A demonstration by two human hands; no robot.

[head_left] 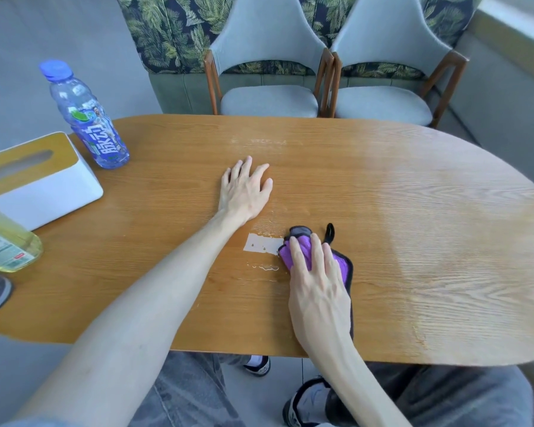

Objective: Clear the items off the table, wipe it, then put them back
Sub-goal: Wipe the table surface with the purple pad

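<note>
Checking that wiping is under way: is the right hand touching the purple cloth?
Touching. The head view shows the right hand pressing down directly on top of the purple cloth.

The left arm (154,285) is stretched forward across the body, bare to the elbow. The left hand (245,189) is laid palm down, fingers straight and slightly spread. The right hand (318,285) is held palm down nearer the body, fingers extended and pressed downward.
</note>
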